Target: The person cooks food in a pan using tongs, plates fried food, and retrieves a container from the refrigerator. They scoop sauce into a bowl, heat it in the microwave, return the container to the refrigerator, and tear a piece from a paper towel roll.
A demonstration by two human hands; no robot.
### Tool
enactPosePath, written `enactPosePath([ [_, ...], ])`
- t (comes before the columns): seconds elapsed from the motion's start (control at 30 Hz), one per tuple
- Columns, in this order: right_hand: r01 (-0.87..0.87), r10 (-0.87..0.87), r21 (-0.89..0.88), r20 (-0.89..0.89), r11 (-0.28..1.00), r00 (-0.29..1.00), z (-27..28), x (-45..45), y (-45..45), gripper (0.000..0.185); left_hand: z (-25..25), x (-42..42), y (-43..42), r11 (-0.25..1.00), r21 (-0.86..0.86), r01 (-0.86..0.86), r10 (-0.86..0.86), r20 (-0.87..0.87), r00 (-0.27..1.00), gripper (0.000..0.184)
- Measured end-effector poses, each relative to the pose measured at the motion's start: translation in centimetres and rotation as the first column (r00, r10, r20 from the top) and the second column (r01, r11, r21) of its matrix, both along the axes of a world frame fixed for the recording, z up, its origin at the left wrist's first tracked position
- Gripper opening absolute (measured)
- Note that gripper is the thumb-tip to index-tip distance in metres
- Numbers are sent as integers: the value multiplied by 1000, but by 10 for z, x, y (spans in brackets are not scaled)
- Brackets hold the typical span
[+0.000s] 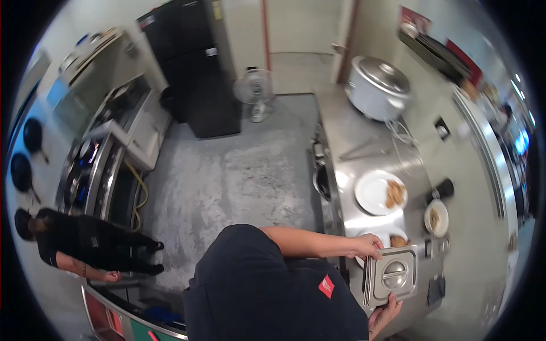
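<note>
A stack of rectangular stainless steel pan lids (394, 275), the top one with a raised bar handle, is held level over the steel counter (364, 153). My left hand (367, 245) grips the stack's upper left corner. My right hand (387, 314) holds its lower edge, fingers partly hidden beneath. Just beyond my left hand, a white plate (380, 234) with a browned piece of food is partly covered by my hand and the lids. Farther along sits another white plate (371, 193) with golden fried food (395, 194).
A large rice cooker (378, 88) stands at the counter's far end, its white cord (402, 136) trailing nearby. By the wall are a bowl (436, 218), a black container (441, 191) and small metal containers (437, 248). Another person (85, 241) stands left near the stove (85, 170).
</note>
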State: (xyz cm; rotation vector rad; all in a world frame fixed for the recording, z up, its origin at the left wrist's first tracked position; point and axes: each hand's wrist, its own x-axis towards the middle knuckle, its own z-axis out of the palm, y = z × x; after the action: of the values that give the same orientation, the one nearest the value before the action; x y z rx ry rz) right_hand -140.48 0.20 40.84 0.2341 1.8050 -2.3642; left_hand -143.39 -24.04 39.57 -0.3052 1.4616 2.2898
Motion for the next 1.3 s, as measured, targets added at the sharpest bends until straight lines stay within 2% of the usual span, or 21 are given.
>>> enactPosePath([
  [0.07, -80, 81, 15, -55, 997, 995, -8, -8, -43, 24, 2, 25, -46, 992, 14, -125, 125, -2, 992, 35],
  [0.13, -185, 182, -32, -93, 982, 979, 2, 1, -113, 27, 2, 55, -93, 944, 200, -263, 246, 105, 963, 35],
  [0.17, -234, 227, -66, -103, 970, 968, -5, 1, -143, 29, -1, 70, -117, 930, 234, -284, 271, 87, 959, 34],
  [0.23, -304, 289, -124, -124, 945, 949, 4, 21, -212, 33, -4, 102, -170, 895, 225, -385, 378, 78, 923, 33],
  [0.27, -320, 308, -110, -113, 941, 945, -14, 18, -236, 35, -7, 117, -193, 871, 220, -438, 436, 64, 898, 32],
  [0.33, -385, 387, -126, -8, 914, 922, -30, 26, -294, 35, -7, 148, -242, 802, 102, -589, 584, 75, 808, 32],
  [0.53, -685, 694, -216, -42, 696, 718, -24, 69, -463, 35, 5, 243, -358, 565, 76, -821, 817, 90, 570, 37],
  [0.6, -758, 766, -210, -63, 617, 640, -25, 83, -512, 35, -4, 269, -389, 415, 19, -910, 905, 100, 414, 37],
  [0.63, -786, 799, -234, -62, 572, 599, -23, 90, -537, 36, -7, 280, -401, 399, 20, -917, 911, 107, 399, 37],
  [0.7, -852, 865, -191, -27, 487, 501, -29, 96, -582, 31, -8, 302, -426, 186, 115, -976, 981, 27, 190, 34],
  [0.73, -881, 897, -194, -5, 432, 441, -29, 102, -607, 28, -13, 312, -441, 174, 108, -979, 984, 30, 178, 34],
  [0.83, -911, 952, -281, 34, 301, 304, -17, 134, -684, 23, -19, 345, -491, -46, 150, -988, 999, 16, -45, 30],
  [0.87, -930, 965, -262, 15, 256, 261, -21, 141, -711, 23, -20, 356, -508, -56, 139, -989, 998, 14, -55, 30],
  [0.93, -947, 986, -279, 13, 162, 165, -25, 157, -763, 23, -31, 379, -542, -161, 239, -958, 985, -28, -172, 31],
  [1.0, -966, 1000, -257, -18, 0, 5, -30, 171, -821, 23, -39, 400, -576, -233, 246, -941, 970, -13, -243, 33],
  [1.07, -978, 992, -169, 8, -122, -125, -25, 190, -878, 23, -22, 424, -608, -358, 251, -899, 921, -61, -384, 30],
  [1.13, -944, 958, -169, -30, -285, -284, -13, 211, -929, 21, -13, 450, -644, -410, 251, -877, 889, -105, -446, 32],
  [1.17, -937, 954, -179, -34, -300, -299, -11, 220, -951, 21, -10, 462, -655, -451, 260, -854, 862, -124, -492, 32],
  [1.23, -830, 840, -128, -73, -542, -537, -9, 234, -1002, 21, -5, 484, -678, -528, 273, -804, 802, -152, -578, 30],
  [1.27, -823, 832, -123, -62, -554, -551, -8, 241, -1029, 21, -5, 496, -693, -542, 278, -793, 794, -141, -592, 30],
  [1.3, -757, 759, -61, -29, -651, -650, -7, 249, -1057, 22, -7, 509, -706, -579, 297, -759, 757, -150, -636, 30],
])
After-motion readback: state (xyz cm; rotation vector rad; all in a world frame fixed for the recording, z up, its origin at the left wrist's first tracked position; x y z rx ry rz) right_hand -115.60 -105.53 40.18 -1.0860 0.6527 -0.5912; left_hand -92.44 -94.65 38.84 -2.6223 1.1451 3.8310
